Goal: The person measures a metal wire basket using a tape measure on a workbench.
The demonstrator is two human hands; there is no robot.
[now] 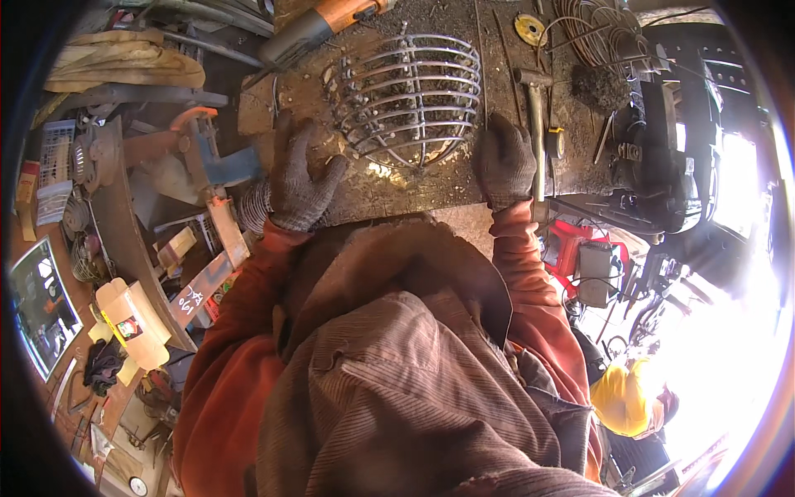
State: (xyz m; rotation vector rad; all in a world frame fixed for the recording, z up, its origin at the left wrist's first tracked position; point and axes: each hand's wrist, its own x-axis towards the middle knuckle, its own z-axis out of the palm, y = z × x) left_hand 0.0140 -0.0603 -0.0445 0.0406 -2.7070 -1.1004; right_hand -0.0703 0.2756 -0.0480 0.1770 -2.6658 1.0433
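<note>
A round cage of bent metal rods lies on the worn wooden bench, its curved bars crossed by a middle rod. My left hand, in a dark knit glove, rests at the bench's near edge left of the cage. Its thumb stands apart from its fingers and nothing is in it. On the cage's right side is my right hand, gloved too, lying on the bench with loosely bent fingers and no object visible in it. A hammer lies just right of this hand.
An orange and grey power tool lies at the bench's far left. Beyond the hammer are a yellow disc, coiled wire and a tape measure. A blue clamp-like metal piece stands left. Someone in yellow is at lower right.
</note>
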